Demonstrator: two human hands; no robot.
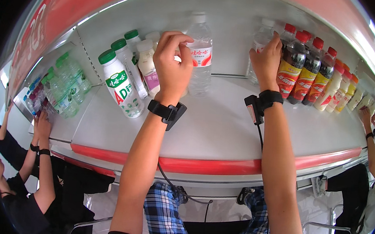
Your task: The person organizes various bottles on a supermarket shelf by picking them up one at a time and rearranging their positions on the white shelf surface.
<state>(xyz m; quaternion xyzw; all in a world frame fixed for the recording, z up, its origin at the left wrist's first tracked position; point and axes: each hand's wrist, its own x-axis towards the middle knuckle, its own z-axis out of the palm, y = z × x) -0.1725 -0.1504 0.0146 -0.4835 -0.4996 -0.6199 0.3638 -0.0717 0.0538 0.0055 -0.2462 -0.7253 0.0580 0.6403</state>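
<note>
My left hand [173, 64] is raised with curled fingers just left of a clear water bottle [200, 57] with a white cap; whether it touches the bottle is not plain. My right hand [267, 62] is at another clear water bottle [256, 43], thumb on its front and fingers between it and the red-capped cola bottles [290, 69]. Whether it grips that bottle I cannot tell. Left of my left hand stand a white AD milk bottle [123, 89] with a green cap, similar green-capped bottles, and a cream-coloured milk drink bottle [147, 64] with a purple label.
The white shelf [206, 128] has a red front strip [210, 167]. Green-tinted bottles [62, 94] stand at the left, pale and yellow drink bottles [344, 91] at the right. Other people's hands [44, 125] reach in at both sides. A cable [181, 191] hangs below the shelf edge.
</note>
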